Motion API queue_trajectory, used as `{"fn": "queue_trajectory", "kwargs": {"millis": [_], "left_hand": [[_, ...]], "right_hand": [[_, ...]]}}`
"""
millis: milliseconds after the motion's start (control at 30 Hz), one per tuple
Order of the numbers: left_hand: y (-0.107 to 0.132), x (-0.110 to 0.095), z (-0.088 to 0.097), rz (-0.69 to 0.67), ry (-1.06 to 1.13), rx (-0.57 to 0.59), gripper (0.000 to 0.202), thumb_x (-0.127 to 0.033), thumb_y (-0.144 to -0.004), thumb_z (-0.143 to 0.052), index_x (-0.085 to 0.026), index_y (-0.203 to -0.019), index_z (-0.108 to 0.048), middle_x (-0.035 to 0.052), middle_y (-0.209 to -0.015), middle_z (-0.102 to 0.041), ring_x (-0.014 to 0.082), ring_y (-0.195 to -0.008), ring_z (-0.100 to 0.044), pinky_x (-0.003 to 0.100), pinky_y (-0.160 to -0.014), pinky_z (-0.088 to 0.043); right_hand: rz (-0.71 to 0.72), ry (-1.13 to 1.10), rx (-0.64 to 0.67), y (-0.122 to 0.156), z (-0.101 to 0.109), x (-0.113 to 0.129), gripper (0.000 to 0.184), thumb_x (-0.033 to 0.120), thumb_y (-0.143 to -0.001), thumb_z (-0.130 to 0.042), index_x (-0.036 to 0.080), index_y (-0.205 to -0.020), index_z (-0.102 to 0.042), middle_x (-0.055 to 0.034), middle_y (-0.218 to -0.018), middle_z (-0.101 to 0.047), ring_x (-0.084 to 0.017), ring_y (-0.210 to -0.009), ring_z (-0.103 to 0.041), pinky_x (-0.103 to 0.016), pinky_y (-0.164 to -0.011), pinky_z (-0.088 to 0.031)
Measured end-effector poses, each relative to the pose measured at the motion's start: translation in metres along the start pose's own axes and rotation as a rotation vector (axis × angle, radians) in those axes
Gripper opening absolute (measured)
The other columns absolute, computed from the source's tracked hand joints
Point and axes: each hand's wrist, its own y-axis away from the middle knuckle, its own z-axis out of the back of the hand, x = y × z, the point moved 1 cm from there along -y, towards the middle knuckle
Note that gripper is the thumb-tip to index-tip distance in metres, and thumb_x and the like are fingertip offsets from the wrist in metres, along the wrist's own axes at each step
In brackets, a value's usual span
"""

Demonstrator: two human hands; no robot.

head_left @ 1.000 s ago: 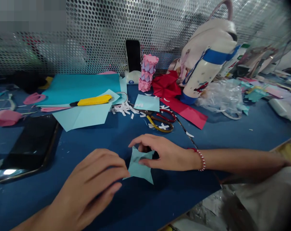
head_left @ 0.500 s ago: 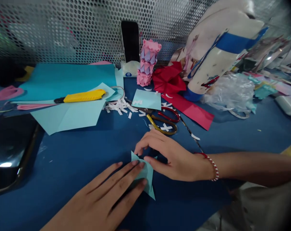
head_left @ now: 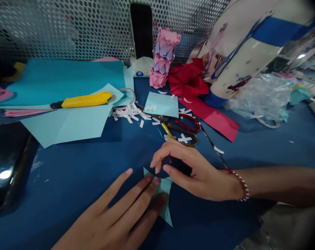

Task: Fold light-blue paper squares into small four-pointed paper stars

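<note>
Little folded paper (head_left: 164, 187) on a busy blue table (head_left: 76, 163)

The table is dark blue and full of craft stuff. The pale blue folded paper lies near the front, under the left hand (head_left: 118, 215). That hand is flat with its fingers spread, pressing on the paper and gripping nothing. The right hand (head_left: 199, 177) is just beside it, bent and loose, with a gap between thumb and fingers. I can't tell if its fingertips touch the paper.

Farther back are a yellow cutter (head_left: 87, 100) on blue sheets (head_left: 69, 78), lots of white paper bits (head_left: 128, 113), and scissors (head_left: 178, 128) partly under a pale blue square (head_left: 161, 103). A pink and purple paper tower (head_left: 163, 59) stands between a propped-up phone (head_left: 142, 31) and a red paper shape (head_left: 188, 78). A white and blue bottle (head_left: 244, 62) leans by a pale bag (head_left: 231, 21). Behind everything is a gray wall (head_left: 95, 31) full of little holes. Another phone (head_left: 6, 156) lies at the left, shining with light.
</note>
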Motion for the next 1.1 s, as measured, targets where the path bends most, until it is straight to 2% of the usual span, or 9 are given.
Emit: {"fn": "queue_trajectory", "kwargs": {"millis": [100,200,400,500,600,700,933,1033,1100], "left_hand": [[-0.002,-0.004,-0.003,0.02,0.023,-0.031,0.049,-0.051,-0.113,-0.059,-0.02,-0.15,-0.07,0.0068,-0.167,-0.061,0.0311,-0.168,-0.038,0.057,-0.144,-0.006],[-0.003,-0.003,-0.004,-0.002,0.057,0.015,0.053,-0.055,-0.113,-0.06,-0.024,-0.155,-0.066,0.0026,-0.173,-0.055,0.0277,-0.169,-0.037,0.052,-0.144,-0.004],[-0.006,0.0,0.002,0.015,0.061,0.045,0.058,-0.038,-0.107,-0.063,-0.024,-0.163,-0.058,0.0001,-0.176,-0.05,0.0262,-0.171,-0.032,0.052,-0.144,0.001],[-0.006,-0.007,0.003,0.017,0.023,0.028,0.057,-0.038,-0.109,-0.061,-0.023,-0.164,-0.057,0.0016,-0.173,-0.054,0.0267,-0.172,-0.029,0.053,-0.144,0.0],[-0.001,-0.016,0.002,0.017,0.009,-0.031,0.05,-0.035,-0.108,-0.062,-0.018,-0.156,-0.065,0.0034,-0.164,-0.065,0.0254,-0.171,-0.033,0.048,-0.146,-0.009],[0.005,-0.023,-0.003,0.045,0.017,-0.04,0.051,-0.035,-0.109,-0.062,-0.017,-0.157,-0.064,0.0046,-0.163,-0.066,0.0245,-0.171,-0.033,0.043,-0.145,-0.014],[0.011,-0.02,-0.009,-0.021,-0.037,-0.025,0.056,-0.041,-0.111,-0.059,-0.016,-0.162,-0.057,0.0077,-0.172,-0.056,0.0315,-0.171,-0.031,0.051,-0.144,-0.011],[0.01,-0.02,-0.008,-0.016,-0.041,-0.049,0.052,-0.043,-0.113,-0.057,-0.015,-0.156,-0.062,0.0105,-0.169,-0.058,0.0344,-0.171,-0.03,0.054,-0.144,-0.012],[0.009,-0.022,-0.008,0.007,-0.034,-0.088,0.043,-0.038,-0.115,-0.052,-0.014,-0.148,-0.067,0.0111,-0.165,-0.062,0.0344,-0.171,-0.03,0.054,-0.144,-0.015]], "right_hand": [[-0.019,-0.022,0.008,0.0,-0.001,0.0,0.03,0.0,-0.103,-0.049,0.02,-0.118,-0.065,-0.0026,-0.106,-0.073,-0.013,-0.095,-0.07,-0.028,-0.086,-0.057],[-0.033,-0.024,0.012,-0.001,-0.001,0.001,0.03,0.0,-0.103,-0.049,0.02,-0.117,-0.066,-0.0023,-0.104,-0.073,-0.013,-0.094,-0.07,-0.028,-0.085,-0.058],[-0.043,0.023,0.049,-0.001,-0.001,-0.001,0.027,0.003,-0.104,-0.051,0.02,-0.118,-0.066,-0.0041,-0.108,-0.075,-0.015,-0.098,-0.069,-0.029,-0.089,-0.058],[-0.034,0.075,0.078,-0.001,-0.003,-0.003,0.028,0.002,-0.104,-0.054,0.019,-0.122,-0.067,-0.0051,-0.112,-0.075,-0.016,-0.103,-0.068,-0.029,-0.092,-0.057],[-0.031,0.124,0.113,-0.001,-0.005,-0.004,0.023,0.006,-0.107,-0.06,0.018,-0.125,-0.067,-0.0061,-0.115,-0.077,-0.018,-0.106,-0.067,-0.031,-0.094,-0.056],[-0.017,0.162,0.143,-0.001,-0.006,-0.004,0.017,0.014,-0.11,-0.066,0.018,-0.126,-0.067,-0.0075,-0.118,-0.077,-0.02,-0.107,-0.067,-0.033,-0.095,-0.055],[0.035,0.202,0.178,-0.001,-0.008,-0.003,0.015,0.014,-0.109,-0.071,0.016,-0.124,-0.071,-0.0056,-0.119,-0.081,-0.018,-0.106,-0.065,-0.03,-0.096,-0.054],[0.067,0.21,0.169,0.0,-0.009,-0.003,0.015,0.013,-0.108,-0.071,0.015,-0.123,-0.071,-0.0057,-0.117,-0.081,-0.018,-0.106,-0.065,-0.03,-0.095,-0.054],[0.076,0.2,0.164,-0.001,-0.01,-0.004,0.014,0.014,-0.11,-0.07,0.016,-0.124,-0.071,-0.0062,-0.116,-0.081,-0.018,-0.105,-0.066,-0.03,-0.095,-0.054]]}}
